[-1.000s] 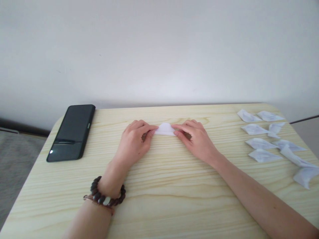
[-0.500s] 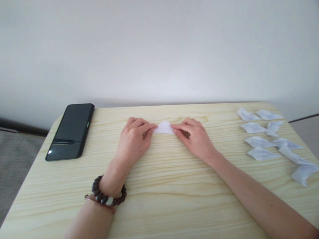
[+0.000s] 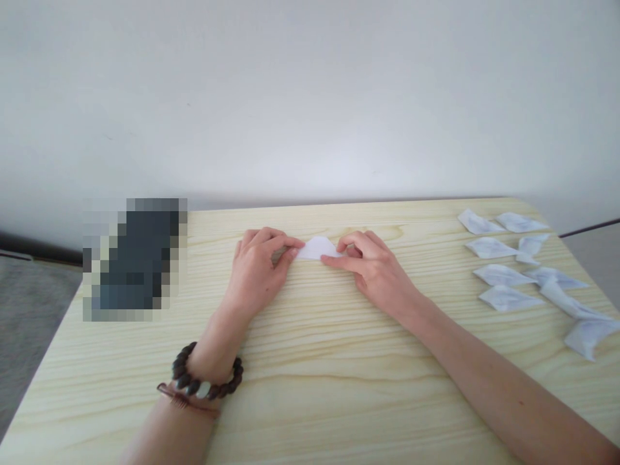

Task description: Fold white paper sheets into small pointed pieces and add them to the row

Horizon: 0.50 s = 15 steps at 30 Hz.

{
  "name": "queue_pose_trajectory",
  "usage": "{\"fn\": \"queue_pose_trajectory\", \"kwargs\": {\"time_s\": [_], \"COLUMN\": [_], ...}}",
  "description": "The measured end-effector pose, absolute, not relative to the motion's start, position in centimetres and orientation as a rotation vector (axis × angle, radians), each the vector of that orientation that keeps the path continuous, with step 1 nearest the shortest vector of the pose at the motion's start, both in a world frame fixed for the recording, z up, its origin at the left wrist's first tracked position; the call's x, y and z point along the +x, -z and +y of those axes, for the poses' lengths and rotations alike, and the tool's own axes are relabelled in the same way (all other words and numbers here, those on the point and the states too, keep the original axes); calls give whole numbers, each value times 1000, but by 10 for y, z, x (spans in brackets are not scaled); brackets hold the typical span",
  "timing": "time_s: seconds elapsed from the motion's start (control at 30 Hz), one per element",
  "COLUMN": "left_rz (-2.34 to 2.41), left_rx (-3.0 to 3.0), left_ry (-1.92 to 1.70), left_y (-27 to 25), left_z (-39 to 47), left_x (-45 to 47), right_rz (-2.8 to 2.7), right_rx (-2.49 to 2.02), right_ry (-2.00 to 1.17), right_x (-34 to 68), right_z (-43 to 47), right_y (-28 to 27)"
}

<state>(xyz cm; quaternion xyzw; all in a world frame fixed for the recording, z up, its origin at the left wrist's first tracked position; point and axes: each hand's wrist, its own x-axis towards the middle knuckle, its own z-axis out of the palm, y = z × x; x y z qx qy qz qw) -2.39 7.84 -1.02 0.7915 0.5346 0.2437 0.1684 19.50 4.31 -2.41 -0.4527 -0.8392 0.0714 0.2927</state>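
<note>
A small folded piece of white paper [image 3: 317, 247], wider at its near edge than at its far one, lies on the table between my hands. My left hand [image 3: 261, 268] pinches its left end between thumb and index finger. At the right end, my right hand [image 3: 375, 265] grips the paper, one digit stretched along the near edge and another bent onto the corner. The lower fingers of both hands are partly hidden. A dark beaded bracelet [image 3: 194, 385] and a thin brown cord [image 3: 186, 402] circle my left wrist.
Several folded white paper pieces [image 3: 504, 276] are laid out at the right of the wood-grain table [image 3: 310, 374], some overlapping. A black phone [image 3: 140, 258], pixelated now, lies at the far left. A pale wall [image 3: 310, 97] rises behind the table's back edge.
My right hand has shifted its grip: one digit now reaches left along the paper's near edge, where thumb and finger pinched the right end before. My left hand keeps its pinch.
</note>
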Motion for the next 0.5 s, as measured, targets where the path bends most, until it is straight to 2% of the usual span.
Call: {"fn": "queue_pose_trajectory", "kwargs": {"time_s": [0.13, 0.33, 0.5], "left_rz": [1459, 1118, 1121], "left_rx": [2323, 2475, 2463], "left_ry": [-734, -844, -914], "left_y": [11, 13, 16], "left_z": [76, 74, 77], "left_x": [-23, -23, -22], "right_rz": [-2226, -2222, -2168], "right_rx": [-1153, -1174, -1239], "right_ry": [-207, -228, -303], "right_x": [194, 190, 191], "right_z": [42, 42, 43], "right_y": [20, 16, 15]}}
